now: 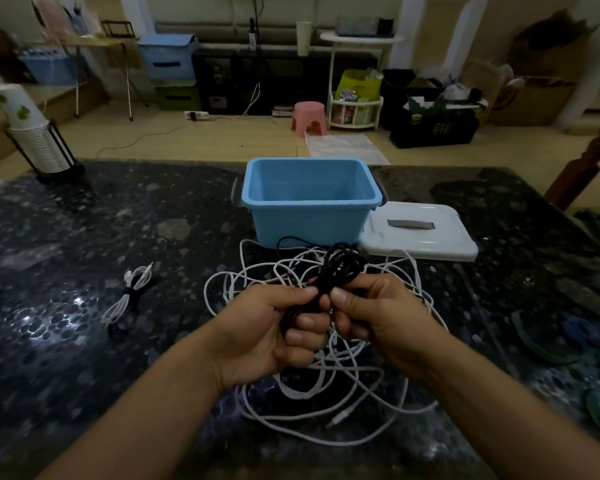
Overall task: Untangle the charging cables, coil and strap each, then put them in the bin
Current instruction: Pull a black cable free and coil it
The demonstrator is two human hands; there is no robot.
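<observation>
Both hands, left hand (284,327) and right hand (371,313), grip the coiled black cable (340,268) above the white tangle (326,375), keeping loops together for strapping.

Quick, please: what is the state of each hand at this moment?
Left hand: closed, gripping the black cable bundle.
Right hand: closed, pinching the same black cable.

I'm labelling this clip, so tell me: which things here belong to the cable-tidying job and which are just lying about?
Part of the job:
- black cable, gripped by left hand and right hand
- tangled white cables
- strapped white cable
- blue bin, nothing visible inside

Just lying about:
- white lid
- paper cup stack
- pink stool
</observation>
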